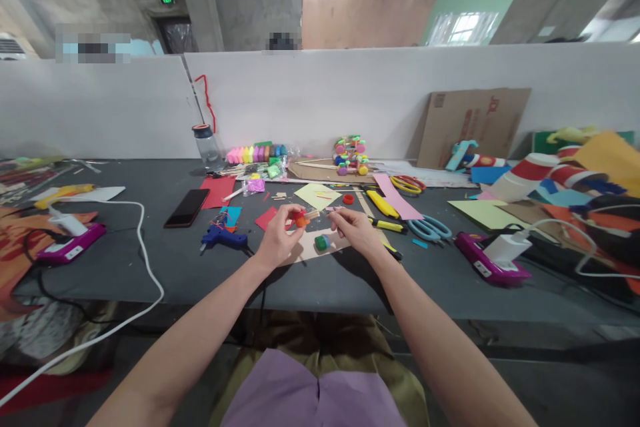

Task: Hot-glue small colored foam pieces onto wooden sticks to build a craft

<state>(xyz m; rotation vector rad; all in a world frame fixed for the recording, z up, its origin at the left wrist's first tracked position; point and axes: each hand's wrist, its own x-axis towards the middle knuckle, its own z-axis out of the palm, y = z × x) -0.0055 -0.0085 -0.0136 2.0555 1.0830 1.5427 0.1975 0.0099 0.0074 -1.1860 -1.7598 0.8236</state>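
Note:
My left hand (280, 237) pinches a small orange and red piece (301, 219) from which light wooden sticks (313, 215) point right. Across from it, my right hand (356, 228) is closed at the fingertips near the stick ends; what it holds is too small to name. Below and between the hands, a green and blue round piece (322, 243) rests on a beige board (310, 253). A red ring (348, 199) lies just beyond my right hand.
A blue glue gun (223, 237) and a phone (187, 207) lie to the left. Blue-handled scissors (430, 228), yellow-handled tools (383, 204) and a purple power strip (493, 260) are on the right. A bottle (207, 147) stands by the partition.

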